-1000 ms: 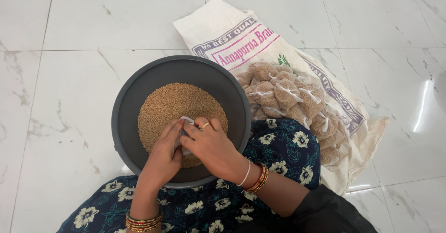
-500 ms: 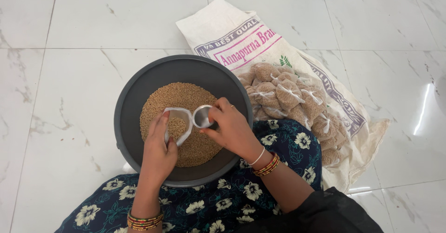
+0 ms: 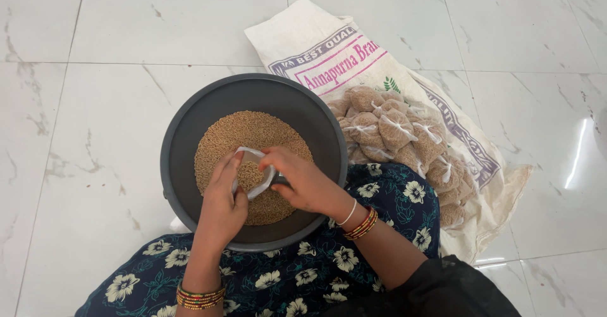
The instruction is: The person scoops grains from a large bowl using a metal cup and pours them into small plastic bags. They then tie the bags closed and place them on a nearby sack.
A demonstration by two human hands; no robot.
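At frame centre, the left hand and right hand together grasp a small clear plastic pouch over brown grain heaped in a round dark-grey basin. Tied, filled packets lie at right on a printed white woven sack, on the glossy marble-tile floor.

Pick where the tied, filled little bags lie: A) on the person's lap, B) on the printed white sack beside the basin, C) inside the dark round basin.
B: the tied bags are piled on the printed white sack, right of the basin.
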